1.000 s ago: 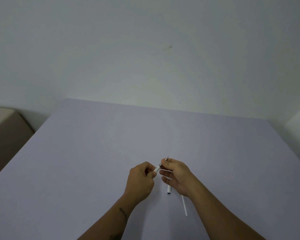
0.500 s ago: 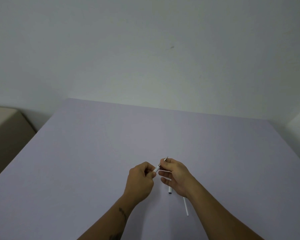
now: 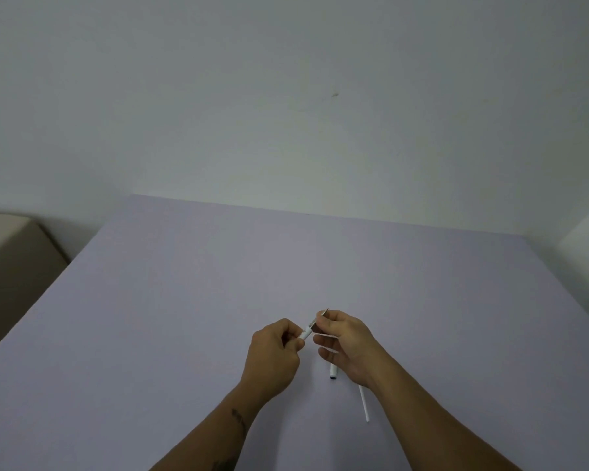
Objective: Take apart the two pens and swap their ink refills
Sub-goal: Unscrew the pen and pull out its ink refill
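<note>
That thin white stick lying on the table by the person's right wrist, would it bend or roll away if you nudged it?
The thin white refill looks long, round and very slender, so a sideways nudge would probably set it rolling on the flat table. It seems light, likely to skid easily. It lies straight, so it is probably fairly stiff, though something that thin might flex a little when lifted by one end.

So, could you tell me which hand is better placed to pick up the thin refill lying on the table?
The right hand, probably: the refill lies just beneath its wrist, while the left hand sits farther off, gripping the pen.
</note>
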